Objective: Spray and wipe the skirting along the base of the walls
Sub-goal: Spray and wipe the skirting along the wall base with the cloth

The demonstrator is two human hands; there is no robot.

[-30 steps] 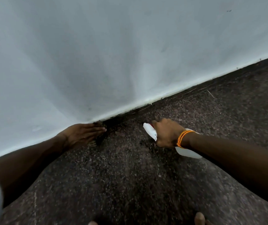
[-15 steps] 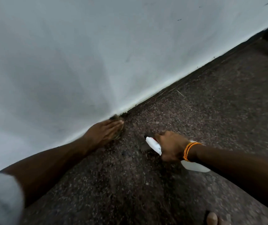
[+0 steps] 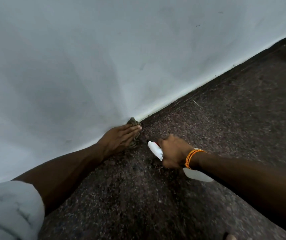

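While the head camera looks down at the join of wall and floor, the scene reads so:

Container: one white spray bottle (image 3: 156,149), its body (image 3: 197,175) showing below the wrist; whether liquid is inside cannot be told.
Right hand: the right hand (image 3: 173,153) is wrapped tight round the bottle's neck, nozzle aimed toward the skirting, bottle low over the floor.
Left hand: the left hand (image 3: 121,137) lies flat, fingers straight and together, pressing a dark cloth (image 3: 133,122) against the skirting.
Skirting: the skirting (image 3: 182,101) is the dark strip at the foot of the white wall (image 3: 104,58), running up to the right from the cloth.
Cloth by the skirting: bunched against it, one end poking past the fingertips, a fold showing under the palm.
Bottle by the skirting: near it, apart, just right of the cloth.
Count: two hands, one bottle, one cloth, one orange wristband (image 3: 191,158) on the right wrist, one rolled grey sleeve (image 3: 8,210) on the left arm.
Floor: dark speckled stone (image 3: 225,127).
Change: half a second back, the hands sat lower left in view; cloth and bottle have both travelled further right along the skirting, and more of the cloth now shows beyond the fingertips.
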